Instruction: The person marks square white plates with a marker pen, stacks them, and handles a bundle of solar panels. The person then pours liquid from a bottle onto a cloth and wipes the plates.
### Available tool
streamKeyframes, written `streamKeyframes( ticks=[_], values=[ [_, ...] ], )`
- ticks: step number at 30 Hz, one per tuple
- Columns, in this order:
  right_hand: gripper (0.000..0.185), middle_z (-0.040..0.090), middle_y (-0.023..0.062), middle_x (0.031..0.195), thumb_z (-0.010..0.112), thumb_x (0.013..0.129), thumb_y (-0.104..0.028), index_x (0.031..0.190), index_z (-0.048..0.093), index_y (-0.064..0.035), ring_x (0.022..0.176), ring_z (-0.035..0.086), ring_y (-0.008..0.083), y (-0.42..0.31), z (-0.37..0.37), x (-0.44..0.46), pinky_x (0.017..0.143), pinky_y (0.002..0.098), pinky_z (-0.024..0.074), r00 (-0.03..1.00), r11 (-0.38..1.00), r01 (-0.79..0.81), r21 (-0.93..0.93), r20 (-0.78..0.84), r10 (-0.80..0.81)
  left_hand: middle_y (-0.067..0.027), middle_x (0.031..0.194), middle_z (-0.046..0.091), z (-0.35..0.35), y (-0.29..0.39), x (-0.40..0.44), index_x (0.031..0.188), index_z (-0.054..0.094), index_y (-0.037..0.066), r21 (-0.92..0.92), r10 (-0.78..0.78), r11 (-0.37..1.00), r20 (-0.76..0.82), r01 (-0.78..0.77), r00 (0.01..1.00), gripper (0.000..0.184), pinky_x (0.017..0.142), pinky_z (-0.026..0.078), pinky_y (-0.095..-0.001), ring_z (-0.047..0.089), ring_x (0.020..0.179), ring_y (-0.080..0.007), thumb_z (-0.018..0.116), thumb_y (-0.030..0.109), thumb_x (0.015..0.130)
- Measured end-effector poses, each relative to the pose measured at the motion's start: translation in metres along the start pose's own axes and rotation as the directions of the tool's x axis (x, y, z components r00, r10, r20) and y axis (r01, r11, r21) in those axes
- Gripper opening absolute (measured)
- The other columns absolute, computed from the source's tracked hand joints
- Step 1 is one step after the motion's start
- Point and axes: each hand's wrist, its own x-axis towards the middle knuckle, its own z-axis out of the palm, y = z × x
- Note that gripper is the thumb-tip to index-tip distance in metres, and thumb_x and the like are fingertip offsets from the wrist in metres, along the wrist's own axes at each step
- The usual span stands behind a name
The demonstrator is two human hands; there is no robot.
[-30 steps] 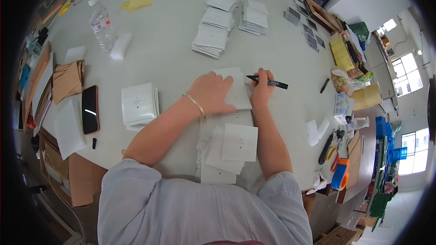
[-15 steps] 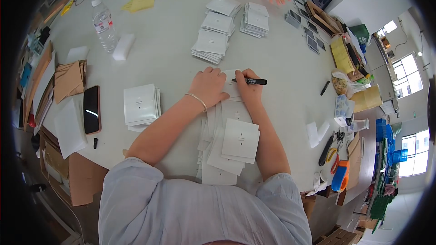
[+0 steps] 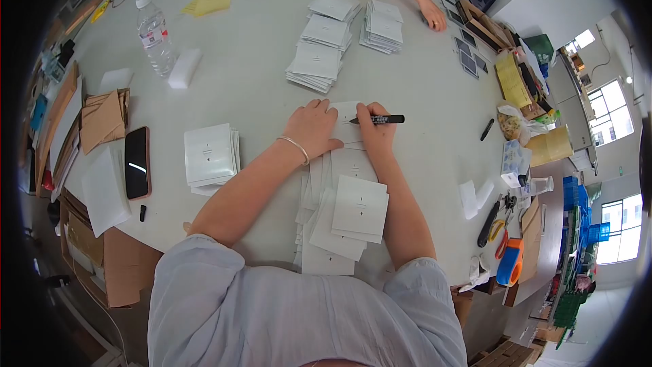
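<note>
My right hand [image 3: 377, 129] holds a black marker [image 3: 387, 119], its tip at the face of a white card [image 3: 348, 114] with small print. Flat on that card's left edge rests my left hand [image 3: 314, 129], fingers spread, a bracelet on the wrist. Below my hands, overlapping white cards [image 3: 360, 209] lie in a loose spread toward my body. To the left is a white card stack [image 3: 209, 155]. Farther up the table stand more white stacks [image 3: 316, 61] and a smaller stack pair [image 3: 382, 27].
A co-worker's hand [image 3: 432, 15] reaches to dark small panels [image 3: 467, 54] at the upper right. A water bottle [image 3: 155, 39], a phone [image 3: 137, 163] and cardboard [image 3: 104, 119] are at the left. Scissors [image 3: 501, 221] and an orange-blue tape roll [image 3: 509, 263] lie at the right.
My right hand has moved left, bringing the marker tip onto the card, and my left hand has shifted slightly. The co-worker's hands have moved from the white stacks toward the dark panels.
</note>
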Motion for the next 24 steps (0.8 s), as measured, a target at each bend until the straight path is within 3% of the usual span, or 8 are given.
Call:
streamKeyframes(
  ticks=[2, 13, 23, 24],
  values=[
    [0.024, 0.051, 0.0004, 0.056, 0.065, 0.082, -0.014, 0.065, 0.054, -0.0013, 0.052, 0.041, 0.0073, 0.001, -0.002, -0.003, 0.048, 0.0261, 0.0349, 0.998, 0.993, -0.055, 0.101, -0.007, 0.056, -0.0201, 0.128, 0.048, 0.000, 0.001, 0.001, 0.109, 0.054, 0.000, -0.004, -0.001, 1.000, 0.003, 0.001, 1.000, 0.060, 0.096, 0.042, -0.0397, 0.044, 0.122, -0.0326, 0.074, 0.039, 0.068],
    [0.026, 0.046, 0.0004, 0.051, 0.065, 0.081, -0.013, 0.062, 0.050, -0.0020, 0.049, 0.038, 0.0073, 0.007, 0.000, -0.004, 0.046, 0.0272, 0.0325, 0.999, 0.999, -0.001, -0.047, 0.046, 0.003, -0.0199, 0.126, 0.049, 0.000, 0.002, 0.000, 0.106, 0.054, -0.001, -0.001, -0.011, 1.000, -0.002, 0.011, 1.000, 0.057, 0.095, 0.043, -0.0391, 0.045, 0.121, -0.0318, 0.074, 0.038, 0.068],
    [0.027, 0.045, -0.0002, 0.052, 0.063, 0.081, -0.013, 0.061, 0.049, -0.0023, 0.049, 0.038, 0.0075, 0.008, -0.002, -0.005, 0.046, 0.0270, 0.0323, 0.999, 0.999, 0.016, -0.046, 0.038, -0.014, -0.0189, 0.119, 0.053, 0.005, -0.003, 0.001, 0.104, 0.055, -0.001, 0.007, 0.037, 0.999, -0.059, -0.037, 0.998, 0.055, 0.093, 0.043, -0.0382, 0.047, 0.119, -0.0305, 0.074, 0.036, 0.068],
    [0.028, 0.046, -0.0009, 0.054, 0.063, 0.082, -0.013, 0.061, 0.048, -0.0029, 0.050, 0.039, 0.0068, 0.002, -0.004, -0.006, 0.047, 0.0262, 0.0326, 0.999, 0.997, -0.035, 0.071, 0.007, 0.035, -0.0188, 0.117, 0.054, 0.005, -0.003, 0.001, 0.103, 0.055, -0.001, -0.007, 0.046, 0.999, -0.067, -0.047, 0.997, 0.054, 0.093, 0.043, -0.0378, 0.048, 0.117, -0.0305, 0.074, 0.036, 0.068]
  ],
)
